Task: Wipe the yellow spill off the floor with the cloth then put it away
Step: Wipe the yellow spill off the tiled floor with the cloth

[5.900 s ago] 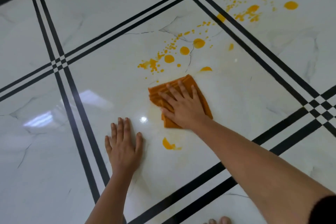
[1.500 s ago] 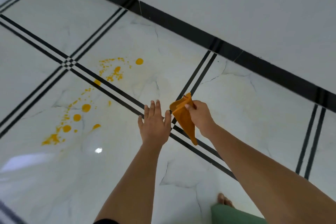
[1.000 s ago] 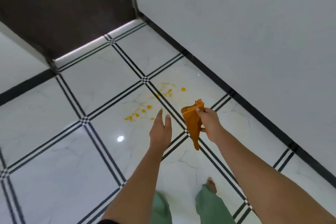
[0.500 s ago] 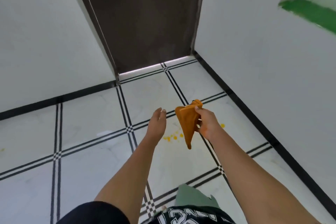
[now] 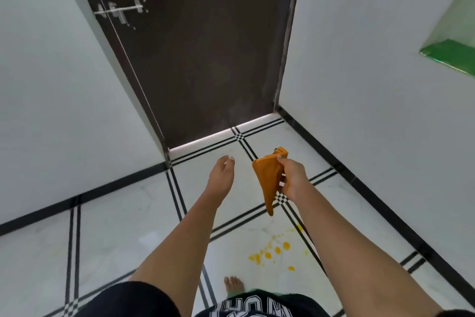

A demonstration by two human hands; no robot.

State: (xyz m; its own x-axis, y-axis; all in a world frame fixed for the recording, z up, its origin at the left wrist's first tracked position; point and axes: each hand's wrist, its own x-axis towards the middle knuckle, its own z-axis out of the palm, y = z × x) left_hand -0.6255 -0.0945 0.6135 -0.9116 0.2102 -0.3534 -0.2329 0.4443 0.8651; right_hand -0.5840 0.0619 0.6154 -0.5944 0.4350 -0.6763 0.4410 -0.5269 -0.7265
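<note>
Your R hand (image 5: 293, 177) pinches the orange cloth (image 5: 268, 183) hanging above the floor (image 5: 115, 226) w/ yellow spill (image 5: 275, 252); L hand (image 5: 221, 177) relaxed, empty.

Bright, evenly lit; glows in a strip under the door (image 5: 205, 59); bows walls (image 5: 51, 85) outward near edges; slightly soft.

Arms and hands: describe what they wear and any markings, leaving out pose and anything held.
The left forearm and right forearm are bare. The left hand and right hand wear no gloves; no watch, bracelet or ring shows. A black short sleeve covers the left upper arm; a sliver of black sleeve shows at the right arm's top.
</note>
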